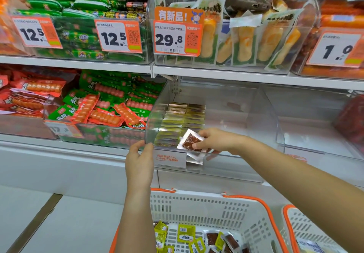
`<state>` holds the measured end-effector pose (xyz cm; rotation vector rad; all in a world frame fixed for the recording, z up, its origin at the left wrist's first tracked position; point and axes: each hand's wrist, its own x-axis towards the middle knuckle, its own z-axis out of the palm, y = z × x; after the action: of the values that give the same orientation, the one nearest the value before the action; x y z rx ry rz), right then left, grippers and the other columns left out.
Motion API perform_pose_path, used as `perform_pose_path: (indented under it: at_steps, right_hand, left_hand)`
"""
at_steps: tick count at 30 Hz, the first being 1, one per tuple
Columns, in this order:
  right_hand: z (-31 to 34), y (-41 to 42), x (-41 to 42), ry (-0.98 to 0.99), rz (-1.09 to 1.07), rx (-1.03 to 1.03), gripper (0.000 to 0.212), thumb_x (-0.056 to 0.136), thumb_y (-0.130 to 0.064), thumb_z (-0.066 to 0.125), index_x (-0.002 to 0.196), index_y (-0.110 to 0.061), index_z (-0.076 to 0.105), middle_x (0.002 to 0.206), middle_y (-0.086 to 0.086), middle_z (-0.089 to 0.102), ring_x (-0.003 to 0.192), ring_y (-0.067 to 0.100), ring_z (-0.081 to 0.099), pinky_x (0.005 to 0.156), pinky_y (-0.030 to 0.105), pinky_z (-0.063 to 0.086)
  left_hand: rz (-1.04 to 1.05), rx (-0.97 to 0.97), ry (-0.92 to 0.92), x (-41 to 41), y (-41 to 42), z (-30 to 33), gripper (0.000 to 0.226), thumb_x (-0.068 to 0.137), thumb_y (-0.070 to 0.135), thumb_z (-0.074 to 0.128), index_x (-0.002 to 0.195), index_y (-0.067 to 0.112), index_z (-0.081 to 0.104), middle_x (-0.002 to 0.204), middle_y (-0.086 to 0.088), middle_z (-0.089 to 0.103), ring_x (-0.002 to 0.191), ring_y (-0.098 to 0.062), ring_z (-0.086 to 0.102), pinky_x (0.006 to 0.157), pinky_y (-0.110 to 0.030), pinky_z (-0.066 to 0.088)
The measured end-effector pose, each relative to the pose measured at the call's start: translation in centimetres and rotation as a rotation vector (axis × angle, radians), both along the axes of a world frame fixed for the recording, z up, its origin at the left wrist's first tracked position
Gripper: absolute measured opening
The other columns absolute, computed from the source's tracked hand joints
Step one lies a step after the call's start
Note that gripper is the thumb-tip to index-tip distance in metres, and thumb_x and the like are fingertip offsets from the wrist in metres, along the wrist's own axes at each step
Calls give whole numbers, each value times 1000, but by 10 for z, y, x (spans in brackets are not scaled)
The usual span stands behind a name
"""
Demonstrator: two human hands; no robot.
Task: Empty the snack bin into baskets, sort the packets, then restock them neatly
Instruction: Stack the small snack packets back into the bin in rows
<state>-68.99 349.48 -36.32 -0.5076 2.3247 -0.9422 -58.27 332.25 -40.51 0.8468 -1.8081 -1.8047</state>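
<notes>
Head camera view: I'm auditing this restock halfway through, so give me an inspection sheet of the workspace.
Surface: white shelf units in two tiers, holding clear bins.
Job's things: clear snack bin on the lower tier, rows of packets stacked at its left side, the rest bare; white basket with orange handles below, holding loose yellow and brown packets.
Clutter: second basket at the right edge, contents unclear.
Grippers: left hand holds the bin's front left corner; right hand pinches brown packets at the bin's front.
Cables: nothing seen.
Surroundings: neighbouring bins of green and red sausage packs, yellow snack packs, price tags reading 12.5 and 29.8.
</notes>
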Motion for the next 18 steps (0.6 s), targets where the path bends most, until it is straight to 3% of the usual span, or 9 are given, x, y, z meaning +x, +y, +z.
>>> perform_pose_path:
  at_steps: [4,7,13,16,18]
  right_hand:
    - [-3,1,-3,38,-15,11,4,93,-19,60,89,-19,59,87,1,60,74,12,56,66,26,53]
    - [-8,-1,-2,34,-34,-12,9,92,-19,62,85,-21,58,85,2,60,72,14,57,70,28,54]
    - [-7,-6,3,187,40,119,17,91,-27,62,102,-14,62,94,4,63,76,16,58,69,28,53]
    - [0,-8,7,325,115,232,19,91,-30,61,101,-13,61,92,3,62,71,16,57,61,25,48]
    - [4,-3,4,302,96,173,17,90,-28,63,97,-13,60,93,5,63,77,18,61,66,29,53]
  left_hand:
    - [11,-3,-1,0,-3,0,16,92,24,56,108,23,55,107,2,56,101,-20,53,88,-35,43]
    - [9,-5,-2,-1,-1,-1,24,93,24,55,117,19,56,102,3,56,101,-22,53,86,-33,41]
    - [23,-9,-1,-4,4,-3,32,93,24,53,124,14,55,96,8,54,97,-17,48,83,-30,33]
    - [23,-12,-14,-5,5,-4,33,93,25,53,125,15,55,107,2,57,100,-18,50,84,-32,35]
    - [23,-17,-15,-6,6,-5,34,93,26,53,126,16,55,115,-1,59,105,-21,53,88,-35,40]
